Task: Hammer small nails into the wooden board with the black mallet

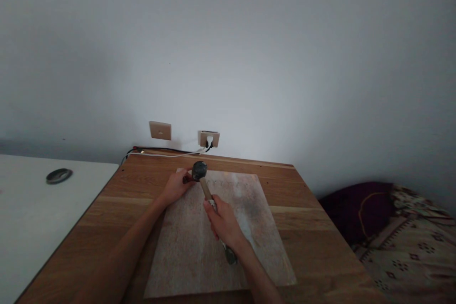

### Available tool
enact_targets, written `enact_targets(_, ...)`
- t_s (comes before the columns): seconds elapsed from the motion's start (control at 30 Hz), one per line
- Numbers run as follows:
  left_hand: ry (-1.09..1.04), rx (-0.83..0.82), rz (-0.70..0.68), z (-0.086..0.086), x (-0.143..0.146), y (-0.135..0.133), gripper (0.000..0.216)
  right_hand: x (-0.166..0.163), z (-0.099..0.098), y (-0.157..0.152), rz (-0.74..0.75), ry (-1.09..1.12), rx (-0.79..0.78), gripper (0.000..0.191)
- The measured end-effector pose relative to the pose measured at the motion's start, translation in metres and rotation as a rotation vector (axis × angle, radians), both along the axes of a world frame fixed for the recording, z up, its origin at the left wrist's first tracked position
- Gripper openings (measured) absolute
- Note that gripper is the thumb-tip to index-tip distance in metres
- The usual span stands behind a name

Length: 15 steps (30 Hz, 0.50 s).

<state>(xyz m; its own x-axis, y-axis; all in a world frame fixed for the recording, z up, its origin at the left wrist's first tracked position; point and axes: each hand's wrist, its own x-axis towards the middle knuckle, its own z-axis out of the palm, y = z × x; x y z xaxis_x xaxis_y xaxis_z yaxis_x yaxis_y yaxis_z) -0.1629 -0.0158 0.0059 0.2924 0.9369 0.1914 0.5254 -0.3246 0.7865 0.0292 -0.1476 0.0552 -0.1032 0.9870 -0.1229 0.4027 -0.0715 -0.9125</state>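
Note:
My right hand (223,221) is wrapped round the handle of a hammer (199,171), whose dark, rounded head is raised at the far end. The handle's dark butt sticks out below my fist. Close to the hammer head, my left hand (177,186) rests at the far left corner of a worn, pale board (192,247). Its fingertips are bent together and partly covered by the hammer head, so what they pinch is hidden. Along the board's far edge runs a row of several small thin pieces or marks (228,184), too small to name.
The board lies on a wooden table (302,247) against a wall. Cables (167,154) run along its back edge to a socket (209,139); a second wall plate (160,130) is to the left. A dark oval dish (59,175) sits on a white surface (42,228). Patterned fabric (409,251) lies right.

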Motion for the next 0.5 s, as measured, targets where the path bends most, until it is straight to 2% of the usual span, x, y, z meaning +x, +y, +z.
enact_targets(0.2,-0.025,0.034,-0.015,-0.0067,-0.0018,0.0021,0.044,-0.0019,-0.0084,-0.0005,-0.020,0.031,-0.016,0.034)
enact_targets(0.37,-0.013,0.023,-0.008,-0.0038,-0.0013,0.0018,0.051,-0.0010,-0.0103,-0.0014,-0.034,0.079,-0.038,0.036)
enact_targets(0.5,-0.025,0.002,-0.031,-0.0012,-0.0006,0.0009,0.046,-0.0008,-0.0072,-0.0034,-0.025,0.124,-0.056,0.039)
